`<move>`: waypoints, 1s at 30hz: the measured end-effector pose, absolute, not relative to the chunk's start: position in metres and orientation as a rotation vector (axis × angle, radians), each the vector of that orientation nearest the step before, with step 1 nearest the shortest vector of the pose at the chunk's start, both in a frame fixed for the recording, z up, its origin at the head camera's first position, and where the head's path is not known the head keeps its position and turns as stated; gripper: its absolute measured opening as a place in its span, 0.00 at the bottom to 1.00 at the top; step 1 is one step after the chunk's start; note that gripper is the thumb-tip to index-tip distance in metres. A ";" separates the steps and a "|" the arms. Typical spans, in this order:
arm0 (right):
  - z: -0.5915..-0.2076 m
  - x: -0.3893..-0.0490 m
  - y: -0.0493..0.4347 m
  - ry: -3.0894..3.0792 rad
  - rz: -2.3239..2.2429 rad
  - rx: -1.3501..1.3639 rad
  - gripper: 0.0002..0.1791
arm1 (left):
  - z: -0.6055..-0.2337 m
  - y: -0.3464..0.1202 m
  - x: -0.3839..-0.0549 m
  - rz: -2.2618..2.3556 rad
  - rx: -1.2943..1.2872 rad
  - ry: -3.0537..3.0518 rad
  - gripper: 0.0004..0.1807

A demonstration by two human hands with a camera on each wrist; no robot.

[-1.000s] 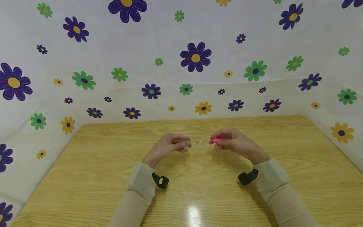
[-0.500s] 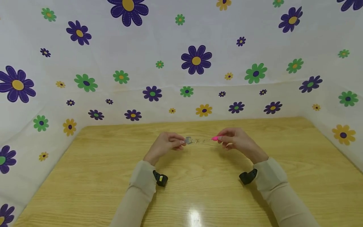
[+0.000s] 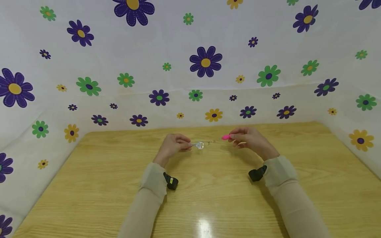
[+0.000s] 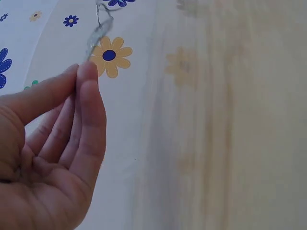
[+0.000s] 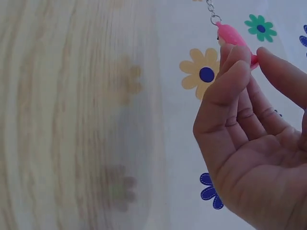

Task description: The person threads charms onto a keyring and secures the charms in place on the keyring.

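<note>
In the head view, my left hand (image 3: 175, 147) pinches one end of a flat, greyish, partly see-through piece (image 3: 200, 145) between thumb and fingertips. From its far end a thin wire ring (image 4: 99, 15) shows in the left wrist view. A fine metal chain (image 3: 210, 142) runs across from this piece toward my right hand (image 3: 249, 140). There, thumb and fingers pinch a small pink keychain charm (image 5: 231, 34), rounded, with a little ring (image 5: 216, 19) at its tip joining the chain (image 5: 210, 5). The charm's lower part is hidden behind the fingers. Both hands are held up over the table.
Underneath is a light wood-grain table (image 3: 205, 191) with a bright reflection near its front. A white cloth (image 3: 166, 43) printed with purple, green and yellow flowers closes off the back and both sides. Black wrist cameras (image 3: 172, 182) sit on both sleeves.
Both hands have moved slightly up and away, the right hand more. The greyish piece has turned, and more of it shows beyond the left fingertips. Both grips hold.
</note>
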State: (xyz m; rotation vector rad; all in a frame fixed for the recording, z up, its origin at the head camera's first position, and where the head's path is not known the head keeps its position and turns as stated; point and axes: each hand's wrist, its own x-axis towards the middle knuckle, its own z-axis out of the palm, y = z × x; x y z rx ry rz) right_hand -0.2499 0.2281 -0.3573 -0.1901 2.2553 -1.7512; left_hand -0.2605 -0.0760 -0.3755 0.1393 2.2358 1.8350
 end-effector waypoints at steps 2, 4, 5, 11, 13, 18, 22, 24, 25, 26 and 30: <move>-0.361 -0.253 0.229 2.264 -1.735 -0.166 0.16 | -0.378 -0.074 -0.262 1.833 0.112 2.264 0.12; -0.364 -0.256 0.230 2.277 -1.706 -0.150 0.16 | -0.378 -0.072 -0.264 1.829 0.098 2.289 0.11; -0.366 -0.257 0.231 2.275 -1.697 -0.144 0.16 | -0.378 -0.071 -0.264 1.817 0.098 2.304 0.11; -0.371 -0.260 0.231 2.288 -1.613 -0.141 0.16 | -0.378 -0.069 -0.267 1.734 0.060 2.355 0.07; -0.372 -0.260 0.231 2.297 -1.576 -0.150 0.16 | -0.380 -0.069 -0.267 1.699 0.042 2.381 0.06; -0.371 -0.262 0.226 2.310 -1.516 -0.174 0.16 | -0.383 -0.071 -0.265 1.652 0.039 2.442 0.06; -0.372 -0.265 0.223 2.296 -1.523 -0.153 0.16 | -0.383 -0.074 -0.265 1.643 0.043 2.478 0.06; -0.372 -0.266 0.223 2.291 -1.515 -0.135 0.16 | -0.382 -0.075 -0.264 1.623 0.041 2.497 0.07; -0.373 -0.266 0.223 2.292 -1.503 -0.128 0.17 | -0.382 -0.075 -0.263 1.614 0.039 2.504 0.08; -0.372 -0.266 0.223 2.308 -1.482 -0.124 0.17 | -0.381 -0.076 -0.263 1.603 0.038 2.515 0.10; -0.368 -0.264 0.225 2.444 -1.366 -0.112 0.20 | -0.375 -0.080 -0.259 1.556 0.063 2.560 0.17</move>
